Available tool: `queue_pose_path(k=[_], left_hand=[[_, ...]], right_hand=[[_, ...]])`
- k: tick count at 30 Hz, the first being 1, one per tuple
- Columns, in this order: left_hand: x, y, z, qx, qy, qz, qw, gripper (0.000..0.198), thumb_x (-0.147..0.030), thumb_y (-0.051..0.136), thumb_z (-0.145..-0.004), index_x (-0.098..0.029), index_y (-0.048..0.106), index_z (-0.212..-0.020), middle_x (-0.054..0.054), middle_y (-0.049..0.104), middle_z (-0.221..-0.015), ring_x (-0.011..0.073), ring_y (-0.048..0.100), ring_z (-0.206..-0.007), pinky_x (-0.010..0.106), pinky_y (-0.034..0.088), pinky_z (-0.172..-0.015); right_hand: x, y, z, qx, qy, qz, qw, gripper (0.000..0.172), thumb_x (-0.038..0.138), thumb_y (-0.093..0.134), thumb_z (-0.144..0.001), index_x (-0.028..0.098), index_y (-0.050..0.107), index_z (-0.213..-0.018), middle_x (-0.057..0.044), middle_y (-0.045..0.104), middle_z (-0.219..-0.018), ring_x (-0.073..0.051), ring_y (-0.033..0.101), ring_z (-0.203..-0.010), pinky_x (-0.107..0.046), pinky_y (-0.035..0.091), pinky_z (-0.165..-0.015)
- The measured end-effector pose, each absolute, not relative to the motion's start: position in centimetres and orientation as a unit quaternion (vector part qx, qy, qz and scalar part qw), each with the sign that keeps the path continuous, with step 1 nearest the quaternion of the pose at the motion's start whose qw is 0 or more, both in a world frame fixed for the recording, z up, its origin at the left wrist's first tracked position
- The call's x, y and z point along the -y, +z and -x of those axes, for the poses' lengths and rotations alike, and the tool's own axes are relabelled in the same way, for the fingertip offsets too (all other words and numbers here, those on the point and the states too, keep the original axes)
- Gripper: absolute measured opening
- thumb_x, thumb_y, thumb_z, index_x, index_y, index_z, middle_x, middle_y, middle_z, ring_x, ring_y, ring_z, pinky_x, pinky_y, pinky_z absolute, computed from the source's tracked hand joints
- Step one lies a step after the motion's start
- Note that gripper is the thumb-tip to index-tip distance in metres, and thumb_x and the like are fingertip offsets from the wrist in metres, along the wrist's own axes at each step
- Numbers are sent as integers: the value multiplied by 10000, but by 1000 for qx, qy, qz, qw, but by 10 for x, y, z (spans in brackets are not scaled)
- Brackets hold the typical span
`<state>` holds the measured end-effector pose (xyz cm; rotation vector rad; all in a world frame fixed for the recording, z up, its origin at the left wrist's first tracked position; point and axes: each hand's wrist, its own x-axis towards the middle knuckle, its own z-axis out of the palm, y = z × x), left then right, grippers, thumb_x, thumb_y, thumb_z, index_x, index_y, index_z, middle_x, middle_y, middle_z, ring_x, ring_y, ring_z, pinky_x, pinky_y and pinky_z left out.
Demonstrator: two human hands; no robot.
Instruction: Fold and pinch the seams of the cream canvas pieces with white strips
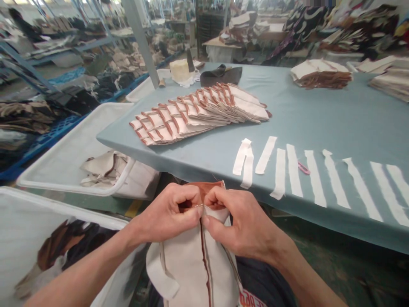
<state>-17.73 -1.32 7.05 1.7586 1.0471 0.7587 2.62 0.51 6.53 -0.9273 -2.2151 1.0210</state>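
A cream leather piece (185, 260) with a brown inner side and a seam down its middle lies across my lap. My left hand (177, 211) pinches its upper edge just left of the seam. Close beside it, my right hand (231, 217) pinches the same edge on the right, thumb and finger nearly meeting the left ones. The brown inside (207, 187) shows above the fingers. A white strip (161, 277) hangs on the piece's left side. The fingers hide what exactly lies between their tips.
On the blue-green table (319, 115) lies a fanned stack of cream pieces with brown edges (191, 111). White strips (294, 170) and a pink clip (303, 168) lie near the front edge. White bins (70, 179) stand at left. Another stack (321, 73) sits farther back.
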Motion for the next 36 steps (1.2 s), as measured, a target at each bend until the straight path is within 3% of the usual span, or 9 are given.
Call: queue_pose_path(k=[7,13,18,24,28,32,36], left_hand=[[6,80,212,-373,200,-715,557,321,-371,576,-1005,-118,632,-815,-25,514,-700,102,439,-645,202,346,-587],[1,86,220,-388,170,-751,507,231,-222,597,-938,-121,627,-732,-49,460,-612,72,377,-547,192,278,-494],[2,94,215,-393,159,-816,393,148,-77,582,-873,-133,687,-785,-65,447,-582,65,383,-513,204,278,-492],[12,104,208,-378,161,-867,281,189,-159,516,-1033,-157,704,-1022,26,736,-835,130,670,-709,222,422,-653],[17,105,205,-369,139,-893,218,208,-159,484,-1046,-175,657,-932,2,692,-754,121,618,-609,245,387,-574],[22,98,200,-355,173,-916,72,283,-105,456,-1012,-184,574,-767,-12,588,-664,120,513,-536,274,322,-505],[28,85,198,-321,208,-924,12,208,-122,457,-1047,-171,591,-894,24,646,-775,147,543,-635,282,391,-575]], right_hand=[[-10,72,-12,830,380,363,186,197,237,632,-827,206,505,-681,50,541,-625,-111,450,-582,-275,265,-596],[-7,70,0,846,330,376,184,125,199,649,-789,207,575,-689,18,631,-637,-132,507,-587,-288,254,-597],[-7,71,4,845,310,403,167,112,194,632,-763,210,561,-677,9,622,-623,-140,478,-585,-300,228,-597],[-10,69,-2,833,352,401,148,191,207,596,-801,206,476,-653,24,577,-643,-141,501,-627,-297,247,-616],[-9,68,-4,827,372,389,163,176,179,596,-805,205,490,-666,37,570,-648,-130,479,-627,-289,264,-619],[-8,71,-7,794,431,385,187,165,156,578,-767,209,479,-646,58,494,-593,-111,411,-579,-270,263,-573],[-8,75,-17,717,555,369,204,114,187,547,-717,216,465,-644,66,436,-579,-99,364,-552,-244,263,-515]])
